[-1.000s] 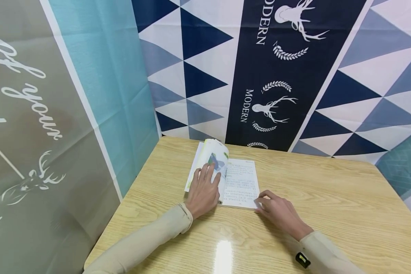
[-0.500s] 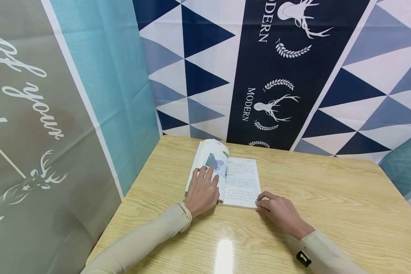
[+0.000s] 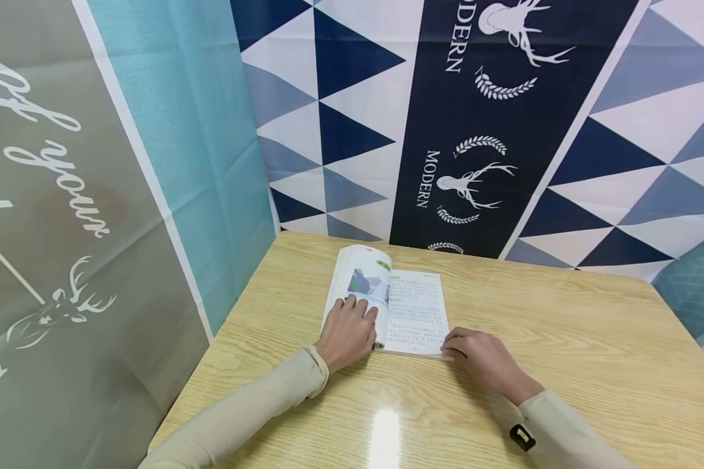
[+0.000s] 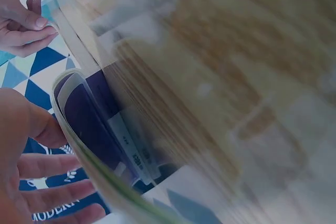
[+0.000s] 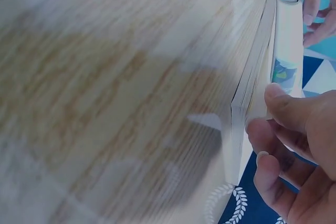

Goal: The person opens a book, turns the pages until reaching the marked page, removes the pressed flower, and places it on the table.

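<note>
A book (image 3: pixel 415 309) lies spread on the table, with printed text on its right page and a blue-green picture on its bulging left page. My left hand (image 3: pixel 347 332) rests on the lower part of that left page, fingers extended upward over it. At the lower right corner of the book is my right hand (image 3: pixel 487 361). Seen from the left wrist, the right hand's thumb and finger (image 4: pixel 41 23) pinch the page corner. The right wrist view shows the thick page block (image 5: pixel 249 85) edge-on beside the thumb (image 5: pixel 283 106).
The wooden table (image 3: pixel 563 326) extends to the right of the book and in front of it. Patterned cloth (image 3: pixel 352 130) hangs behind the table, and a grey and teal cloth (image 3: pixel 211 163) hangs along its left side. A small dark device (image 3: pixel 522 437) sits at the right sleeve.
The left pages have settled flatter, and the cover edge behind them shows less. My left hand has slid slightly toward me on the page. The right hand stays at the corner.
</note>
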{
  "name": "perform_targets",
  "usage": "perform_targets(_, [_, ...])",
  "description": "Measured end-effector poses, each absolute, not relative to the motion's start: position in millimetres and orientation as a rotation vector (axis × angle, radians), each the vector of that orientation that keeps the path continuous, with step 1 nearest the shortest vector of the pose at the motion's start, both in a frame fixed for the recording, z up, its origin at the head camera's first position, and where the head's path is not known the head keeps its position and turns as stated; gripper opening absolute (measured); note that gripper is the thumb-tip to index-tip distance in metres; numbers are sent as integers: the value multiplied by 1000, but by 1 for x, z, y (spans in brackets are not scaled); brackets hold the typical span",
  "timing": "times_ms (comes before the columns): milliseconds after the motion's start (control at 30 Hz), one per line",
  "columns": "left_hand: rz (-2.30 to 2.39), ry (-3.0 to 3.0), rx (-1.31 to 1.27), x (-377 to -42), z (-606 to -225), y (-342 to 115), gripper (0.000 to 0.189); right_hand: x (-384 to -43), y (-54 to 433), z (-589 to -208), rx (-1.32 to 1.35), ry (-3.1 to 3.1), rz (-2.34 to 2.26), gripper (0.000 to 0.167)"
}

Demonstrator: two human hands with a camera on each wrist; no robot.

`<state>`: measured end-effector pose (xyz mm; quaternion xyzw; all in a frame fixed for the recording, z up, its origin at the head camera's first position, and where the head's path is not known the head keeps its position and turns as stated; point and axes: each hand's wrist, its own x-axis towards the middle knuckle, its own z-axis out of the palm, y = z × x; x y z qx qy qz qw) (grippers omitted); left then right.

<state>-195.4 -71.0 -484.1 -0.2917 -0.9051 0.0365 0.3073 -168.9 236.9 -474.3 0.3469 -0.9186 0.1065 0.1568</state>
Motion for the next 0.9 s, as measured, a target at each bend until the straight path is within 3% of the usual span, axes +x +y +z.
perform_targets(533, [67, -2440, -846, -194, -480, -65, 24, -163, 234, -469, 1020, -2497, 210, 12])
perform_targets(767, [52, -2428, -914, -192, -479, -57, 17, -164, 235, -465, 925, -2535, 311, 15])
perform_targets(900, [91, -2466, -877, -190, -477, -49, 43, -167, 236, -461, 916, -2481, 383, 17])
